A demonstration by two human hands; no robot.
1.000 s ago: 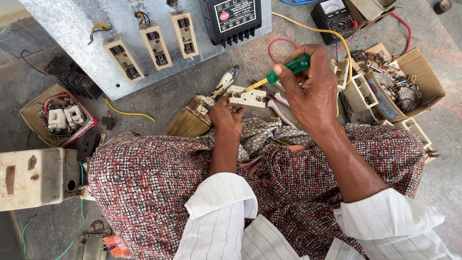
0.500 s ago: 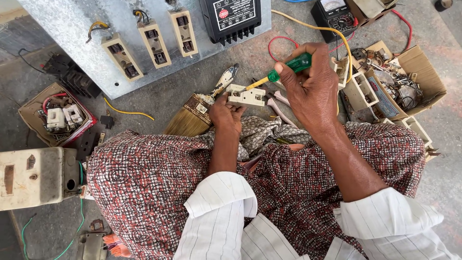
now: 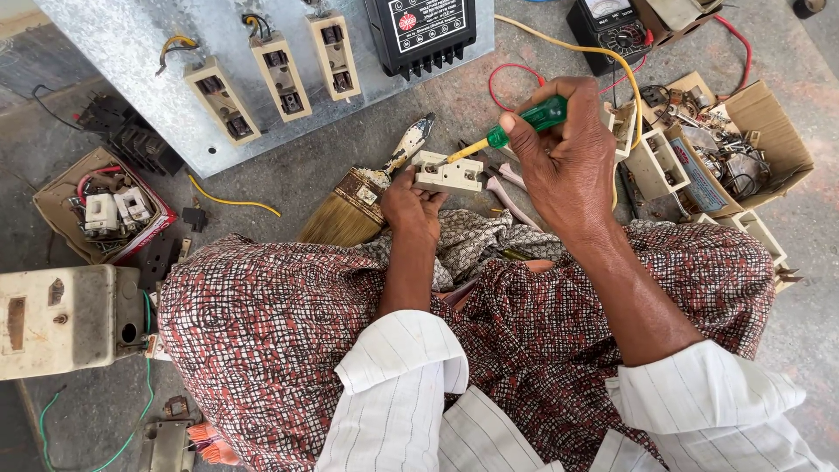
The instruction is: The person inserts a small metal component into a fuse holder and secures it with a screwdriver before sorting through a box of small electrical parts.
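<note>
In the head view, just above the middle of the frame, your left hand [image 3: 411, 205] grips a small cream ceramic fuse block [image 3: 448, 172] from below, while your right hand [image 3: 568, 162] is clenched around a green-handled screwdriver with a yellow shaft [image 3: 516, 128], its tip touching the block's top. A worn flat paintbrush [image 3: 363, 190] lies just left of the block, and a grey metal panel with cream fuse holders [image 3: 131, 44] fills the upper left.
</note>
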